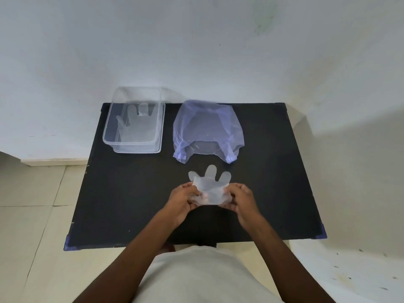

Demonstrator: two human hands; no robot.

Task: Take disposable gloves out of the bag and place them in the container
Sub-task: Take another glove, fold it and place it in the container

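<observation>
A clear disposable glove (pixel 209 189) is held over the middle of the black table (pixel 131 193), fingers pointing away from me. My left hand (pixel 181 201) pinches its left edge and my right hand (pixel 241 199) pinches its right edge. The bluish translucent plastic bag (pixel 207 130) lies at the back centre-right, its mouth toward me. A clear rectangular container (pixel 135 125) stands at the back left with a glove (pixel 133 125) lying flat inside it.
The table stands against a white wall (pixel 196 51). Pale floor tiles (pixel 32 204) lie to its left and right. Purple corner guards (pixel 321 234) mark the near table corners. My light shirt fills the bottom of the view.
</observation>
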